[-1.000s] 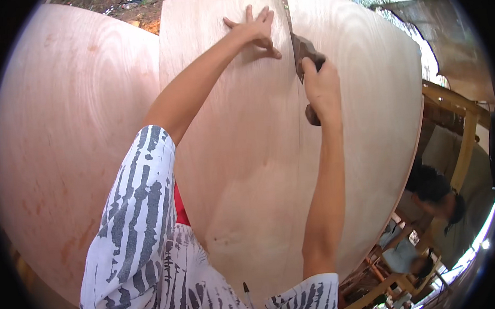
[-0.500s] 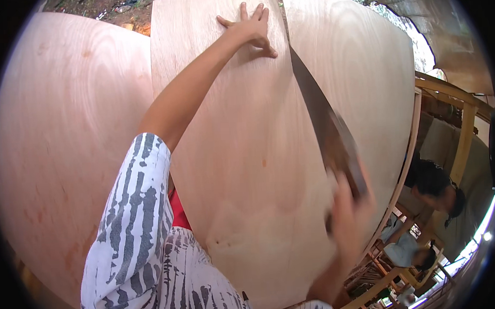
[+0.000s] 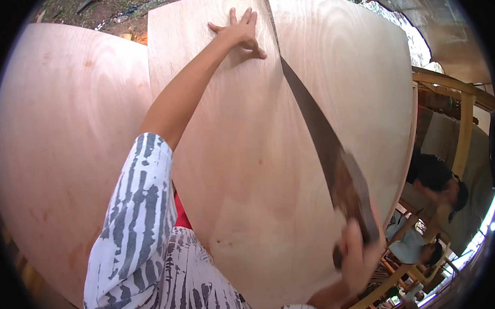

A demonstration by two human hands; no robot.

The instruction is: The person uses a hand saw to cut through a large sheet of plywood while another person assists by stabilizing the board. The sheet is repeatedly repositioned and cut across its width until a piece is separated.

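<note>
My left hand rests with spread fingers on a pale plywood sheet, left of a straight cut that runs down from the far edge. A long dark handsaw has its tip at the lower end of this cut, its blade slanting toward the lower right. My right hand, slightly blurred, is closed on the saw's wooden handle at the lower right. Another plywood sheet lies alongside on the left.
Dirt ground with debris shows beyond the sheets. A dark rusty sheet hangs at upper right over timber framing. Two other people, one in dark clothes and one in light blue, are at the right among wooden pieces.
My right hand has drawn the saw far back toward the lower right, exposing its long blade, and slightly farther since half a second ago. My left hand stays spread on the sheet.
</note>
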